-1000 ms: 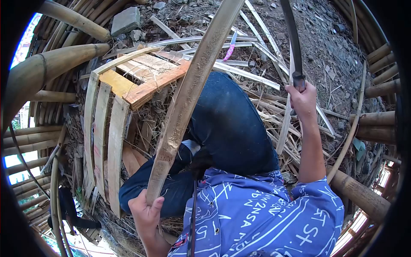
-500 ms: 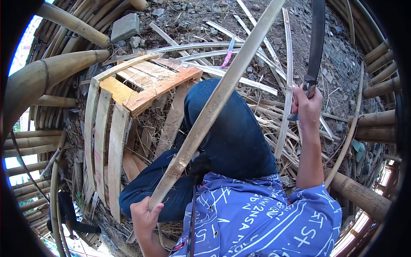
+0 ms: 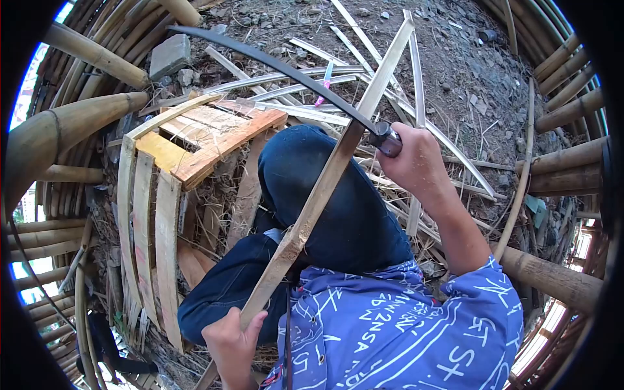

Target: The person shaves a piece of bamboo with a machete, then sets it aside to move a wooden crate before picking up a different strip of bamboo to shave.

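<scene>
A long pale bamboo strip (image 3: 312,211) runs diagonally across my bent knee, its lower end in my left hand (image 3: 235,337), thumb pressed along it. My right hand (image 3: 416,156) is wrapped round the dark handle of a long curved machete (image 3: 273,64). The blade points to the upper left and crosses over the upper part of the strip. Whether the blade touches the strip cannot be told.
A slatted wooden crate (image 3: 227,146) stands left of my knee. Bamboo strips (image 3: 417,78) and shavings lie on the ground ahead, with a pink and blue knife (image 3: 324,84). A grey block (image 3: 170,57) sits upper left; thick bamboo poles (image 3: 552,276) flank both sides.
The machete has swung from upright at the right to lie leftward across the strip. My right hand has moved left and down, and the strip's far end has shifted.
</scene>
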`<state>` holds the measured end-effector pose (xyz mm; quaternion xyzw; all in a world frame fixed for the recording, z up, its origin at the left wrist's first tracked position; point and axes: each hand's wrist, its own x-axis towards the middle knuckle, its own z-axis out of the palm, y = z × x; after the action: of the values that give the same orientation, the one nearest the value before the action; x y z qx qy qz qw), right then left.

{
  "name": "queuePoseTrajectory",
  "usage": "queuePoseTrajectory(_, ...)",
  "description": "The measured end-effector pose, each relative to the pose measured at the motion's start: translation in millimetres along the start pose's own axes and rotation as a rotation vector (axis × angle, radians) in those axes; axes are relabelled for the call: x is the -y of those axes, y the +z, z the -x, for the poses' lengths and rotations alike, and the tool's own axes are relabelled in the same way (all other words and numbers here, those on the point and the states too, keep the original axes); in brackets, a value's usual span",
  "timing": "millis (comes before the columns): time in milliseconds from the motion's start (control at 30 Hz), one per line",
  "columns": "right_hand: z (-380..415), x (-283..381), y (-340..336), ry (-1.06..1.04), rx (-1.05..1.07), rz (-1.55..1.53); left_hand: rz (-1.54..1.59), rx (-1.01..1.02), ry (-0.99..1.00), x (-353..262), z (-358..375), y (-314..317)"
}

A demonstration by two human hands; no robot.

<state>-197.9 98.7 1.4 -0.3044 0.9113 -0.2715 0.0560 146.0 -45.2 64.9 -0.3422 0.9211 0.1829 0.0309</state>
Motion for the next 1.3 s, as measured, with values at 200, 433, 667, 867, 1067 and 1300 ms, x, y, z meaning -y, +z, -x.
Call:
queuePoseTrajectory(200, -28, -21, 18, 0.098, 0.100, 0.184, 0.043, 0.095, -0.029, -11, 2, -17)
queuePoseTrajectory(433, -79, -64, 17, 0.279, 0.025, 0.193, 0.017, 0.078, 0.071, -12, 1, -28)
queuePoseTrajectory(667, -37, -23, 9, 0.117, 0.062, -0.018, -0.058, 0.051, 0.083, -12, -8, -27)
queuePoseTrajectory(867, -72, -66, 20, 0.342, 0.054, 0.144, -0.113, 0.067, 0.116, -9, 0, -34)
queuePoseTrajectory(1067, -72, -45, 9, 0.302, 0.069, 0.026, -0.052, 0.103, 0.059, -1, 10, -26)
queuePoseTrajectory(1300, -77, -79, 23, 0.230, 0.016, 0.186, -0.040, 0.109, 0.034, -2, 13, -36)
